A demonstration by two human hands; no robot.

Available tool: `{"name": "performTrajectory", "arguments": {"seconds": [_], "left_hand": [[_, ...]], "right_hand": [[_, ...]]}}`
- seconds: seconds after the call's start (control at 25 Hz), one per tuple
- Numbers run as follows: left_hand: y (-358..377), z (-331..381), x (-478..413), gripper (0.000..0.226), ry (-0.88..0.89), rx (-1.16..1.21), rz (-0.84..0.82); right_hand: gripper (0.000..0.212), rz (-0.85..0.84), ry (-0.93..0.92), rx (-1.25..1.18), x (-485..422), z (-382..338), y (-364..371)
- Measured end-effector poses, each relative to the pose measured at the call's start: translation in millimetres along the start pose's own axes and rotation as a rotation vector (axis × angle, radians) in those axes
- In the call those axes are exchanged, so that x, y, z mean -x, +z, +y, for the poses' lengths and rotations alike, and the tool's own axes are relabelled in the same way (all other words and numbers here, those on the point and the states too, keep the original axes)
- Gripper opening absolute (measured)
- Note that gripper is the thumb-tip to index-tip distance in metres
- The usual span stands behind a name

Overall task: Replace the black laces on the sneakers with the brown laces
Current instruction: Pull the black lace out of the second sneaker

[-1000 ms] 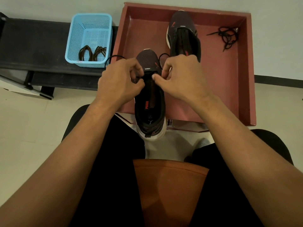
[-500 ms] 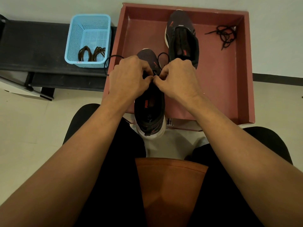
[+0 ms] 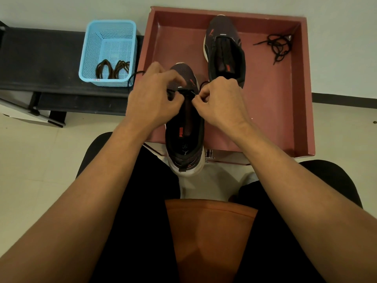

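The black lace [image 3: 185, 91] was pinched in the curled grips of the left hand [image 3: 153, 99] and right hand [image 3: 220, 101] at the front eyelets of the mesh sneaker [image 3: 184, 144] lettered "PUMA" in red, while brown laces [image 3: 112, 69] were coiled in a perforated blue basket [image 3: 110, 27].

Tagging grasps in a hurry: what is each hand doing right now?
Left hand: pinching the black lace on the near sneaker.
Right hand: pinching the same lace.
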State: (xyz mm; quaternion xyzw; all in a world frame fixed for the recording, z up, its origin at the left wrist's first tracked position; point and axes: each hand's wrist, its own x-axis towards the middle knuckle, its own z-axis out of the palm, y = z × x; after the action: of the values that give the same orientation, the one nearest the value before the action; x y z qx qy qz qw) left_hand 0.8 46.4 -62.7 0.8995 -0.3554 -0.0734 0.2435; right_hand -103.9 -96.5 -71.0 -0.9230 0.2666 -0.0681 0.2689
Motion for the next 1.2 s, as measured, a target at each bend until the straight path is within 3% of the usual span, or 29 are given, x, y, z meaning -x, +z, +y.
{"name": "performTrajectory", "arguments": {"seconds": [0.12, 0.48, 0.72, 0.8, 0.96, 1.04, 1.2], "left_hand": [[12.3, 10.4, -1.2, 0.024, 0.051, -0.099, -0.07], [11.5, 11.5, -4.2, 0.012, -0.055, -0.163, 0.073], [-13.4, -15.3, -3.9, 0.011, -0.421, -0.113, 0.267], [-10.9, -12.2, -3.1, 0.009, -0.367, -0.114, 0.228], [1.2, 1.9, -3.2, 0.015, 0.017, -0.018, 0.051], [7.6, 8.0, -3.5, 0.015, 0.051, -0.078, -0.024], [12.8, 10.4, -4.7, 0.019, -0.011, -0.172, 0.01]], "right_hand": [[0.021, -0.004, 0.023, 0.001, -0.2, 0.1, -1.4], [0.022, -0.024, 0.01, 0.014, 2.6, -1.6, 0.4], [0.019, -0.014, 0.007, -0.011, 1.0, -0.2, -0.4], [0.019, -0.015, 0.01, -0.008, 1.2, 0.4, 0.9], [0.021, -0.029, 0.009, -0.017, 0.8, 1.0, 1.1], [0.024, -0.035, 0.011, -0.01, 0.2, 0.0, 0.0], [0.02, -0.045, 0.016, -0.01, -1.0, -0.2, -2.2]]}}
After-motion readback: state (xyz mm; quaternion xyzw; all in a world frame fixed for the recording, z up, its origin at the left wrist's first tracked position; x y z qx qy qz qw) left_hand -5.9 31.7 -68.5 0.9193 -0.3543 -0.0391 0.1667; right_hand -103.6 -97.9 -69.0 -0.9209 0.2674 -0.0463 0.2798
